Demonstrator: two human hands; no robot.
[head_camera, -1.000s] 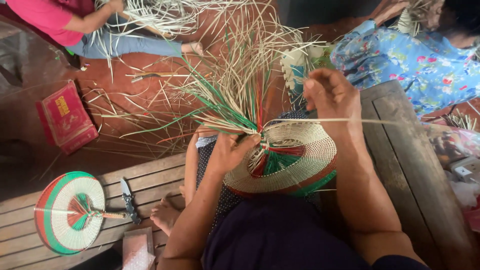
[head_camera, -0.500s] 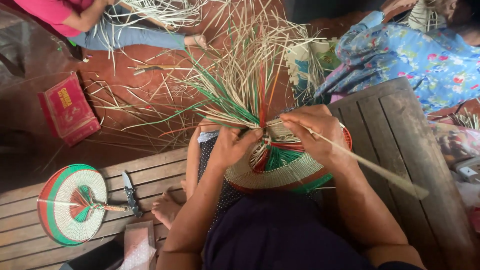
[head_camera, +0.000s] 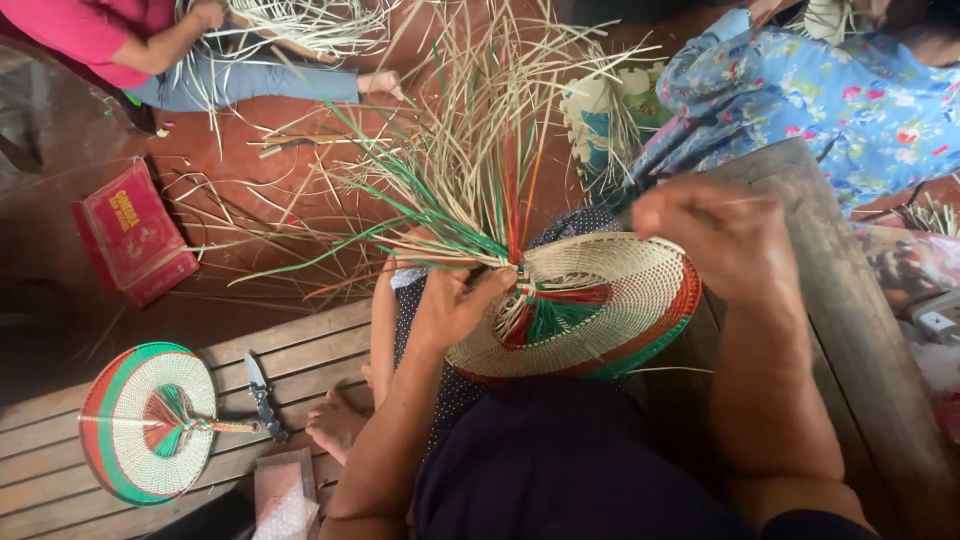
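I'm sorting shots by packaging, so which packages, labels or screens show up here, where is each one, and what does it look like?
Red box: on the reddish floor at left, flat rectangle, yellow print on top.
Clear plastic packet: on the wooden slat platform at bottom, near the finished fan, pinkish and crinkled.
White boxy item: far right edge, too cut off to identify.
No screens visible.

Left hand (head_camera: 455, 305) flat, right hand (head_camera: 720, 240) fisted

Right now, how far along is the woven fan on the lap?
Done: the round woven fan has a full disc with red and green bands at its edge. In hand: the left hand pins the centre where the strands gather, and the right hand pulls a pale strand taut. Left: the loose strands fan out untrimmed, and no handle shows, unlike the finished fan on the bench.
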